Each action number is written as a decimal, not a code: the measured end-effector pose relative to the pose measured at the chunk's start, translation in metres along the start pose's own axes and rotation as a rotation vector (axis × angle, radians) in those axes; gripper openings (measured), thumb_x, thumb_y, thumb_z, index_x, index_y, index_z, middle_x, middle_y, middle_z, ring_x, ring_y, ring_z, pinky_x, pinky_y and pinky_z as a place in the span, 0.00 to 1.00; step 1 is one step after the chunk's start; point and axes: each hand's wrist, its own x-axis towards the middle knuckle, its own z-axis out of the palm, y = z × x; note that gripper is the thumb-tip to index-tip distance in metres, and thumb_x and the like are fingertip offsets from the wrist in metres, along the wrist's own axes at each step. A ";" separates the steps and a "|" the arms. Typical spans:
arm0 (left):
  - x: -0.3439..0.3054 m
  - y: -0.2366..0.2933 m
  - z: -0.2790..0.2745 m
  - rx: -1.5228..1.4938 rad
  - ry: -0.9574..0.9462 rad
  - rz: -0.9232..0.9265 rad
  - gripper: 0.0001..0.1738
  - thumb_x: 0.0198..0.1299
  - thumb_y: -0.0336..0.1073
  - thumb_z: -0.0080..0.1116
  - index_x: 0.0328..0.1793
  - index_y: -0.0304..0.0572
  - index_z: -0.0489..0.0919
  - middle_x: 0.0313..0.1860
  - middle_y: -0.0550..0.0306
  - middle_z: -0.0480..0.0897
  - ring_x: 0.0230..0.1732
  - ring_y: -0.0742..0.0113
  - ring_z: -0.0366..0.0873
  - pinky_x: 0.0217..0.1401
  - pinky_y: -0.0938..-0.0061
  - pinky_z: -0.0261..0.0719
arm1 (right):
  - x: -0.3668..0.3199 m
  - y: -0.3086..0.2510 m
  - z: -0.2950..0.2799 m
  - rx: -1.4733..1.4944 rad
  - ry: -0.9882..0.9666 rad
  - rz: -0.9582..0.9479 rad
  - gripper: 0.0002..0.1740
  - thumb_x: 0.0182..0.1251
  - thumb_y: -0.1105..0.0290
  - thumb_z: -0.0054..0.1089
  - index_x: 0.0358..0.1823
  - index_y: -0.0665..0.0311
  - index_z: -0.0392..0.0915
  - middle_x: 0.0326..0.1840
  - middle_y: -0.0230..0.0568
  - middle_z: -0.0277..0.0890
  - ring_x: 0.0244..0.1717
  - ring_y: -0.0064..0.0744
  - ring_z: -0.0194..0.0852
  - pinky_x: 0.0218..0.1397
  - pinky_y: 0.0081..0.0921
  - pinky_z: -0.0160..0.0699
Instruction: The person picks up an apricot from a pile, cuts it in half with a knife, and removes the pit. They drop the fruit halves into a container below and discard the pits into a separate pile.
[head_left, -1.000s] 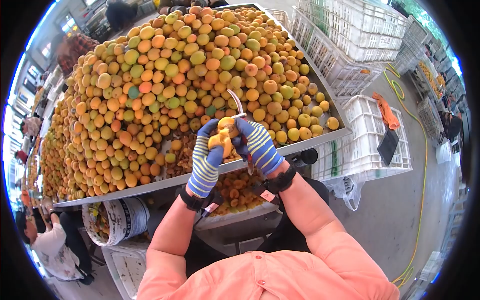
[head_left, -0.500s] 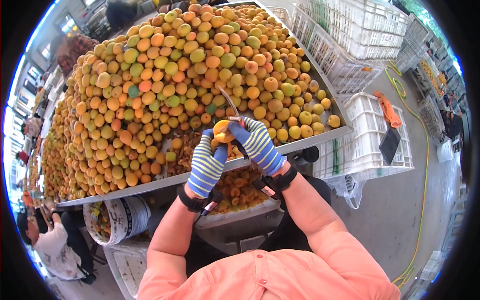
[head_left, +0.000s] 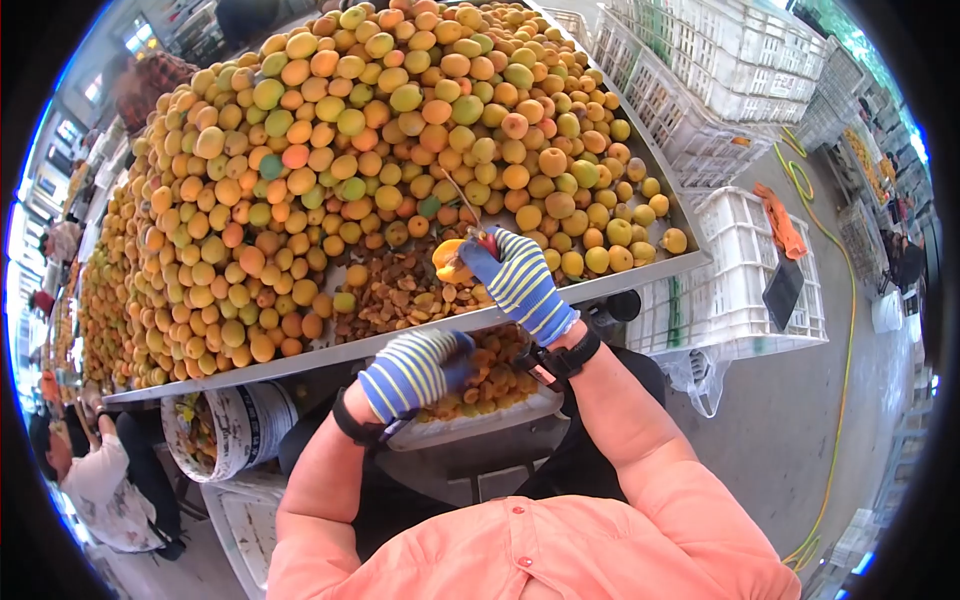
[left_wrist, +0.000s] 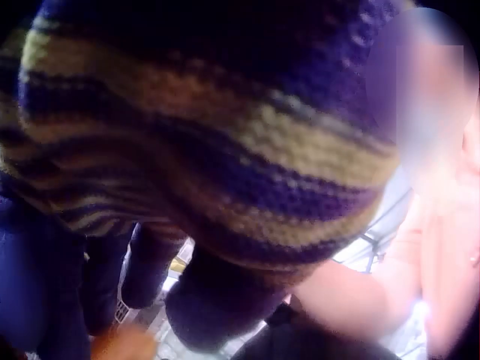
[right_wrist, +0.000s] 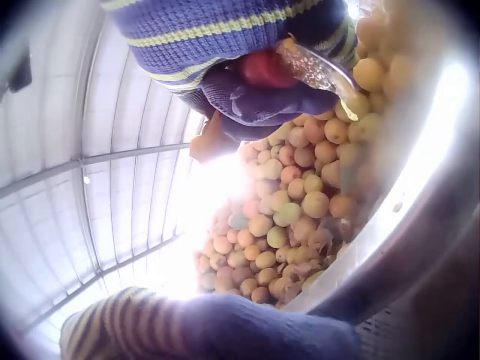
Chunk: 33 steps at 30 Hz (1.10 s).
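Clutching one apricot and one knife, right hand hovers.

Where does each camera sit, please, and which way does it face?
Head: worn on the head, facing forward and down at the apricot heap; left hand, right hand and shirt show.
Left wrist: on that wrist, close on the blurred left hand; shirt at right.
Right wrist: under that hand, facing the knife, heap and roof.
Shared: head and right wrist both show heap and knife.
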 end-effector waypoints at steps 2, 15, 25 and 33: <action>0.005 -0.012 -0.002 -0.708 0.297 -0.198 0.16 0.63 0.38 0.54 0.54 0.38 0.77 0.33 0.55 0.84 0.32 0.70 0.81 0.33 0.80 0.78 | -0.001 0.004 0.005 0.024 -0.036 -0.074 0.14 0.64 0.64 0.64 0.29 0.69 0.77 0.18 0.29 0.69 0.22 0.15 0.58 0.25 0.21 0.65; 0.028 -0.026 0.008 -1.568 0.137 -0.104 0.18 0.64 0.40 0.57 0.58 0.44 0.72 0.45 0.56 0.78 0.42 0.71 0.78 0.39 0.82 0.77 | 0.002 -0.027 -0.002 0.761 0.115 0.178 0.12 0.65 0.63 0.60 0.26 0.60 0.73 0.13 0.26 0.64 0.11 0.14 0.58 0.13 0.15 0.53; 0.051 0.006 0.028 -1.564 0.264 -0.468 0.35 0.62 0.69 0.47 0.46 0.41 0.77 0.34 0.58 0.82 0.35 0.70 0.81 0.30 0.84 0.78 | -0.003 -0.036 -0.011 1.014 0.048 0.014 0.20 0.69 0.62 0.57 0.17 0.58 0.66 0.10 0.24 0.58 0.10 0.16 0.53 0.14 0.18 0.49; 0.060 0.000 0.037 -1.524 0.258 -0.347 0.31 0.64 0.66 0.47 0.46 0.43 0.79 0.37 0.60 0.81 0.35 0.73 0.79 0.37 0.80 0.80 | -0.011 -0.037 -0.016 0.838 0.079 -0.013 0.16 0.69 0.63 0.57 0.24 0.62 0.73 0.12 0.26 0.64 0.11 0.14 0.57 0.14 0.16 0.51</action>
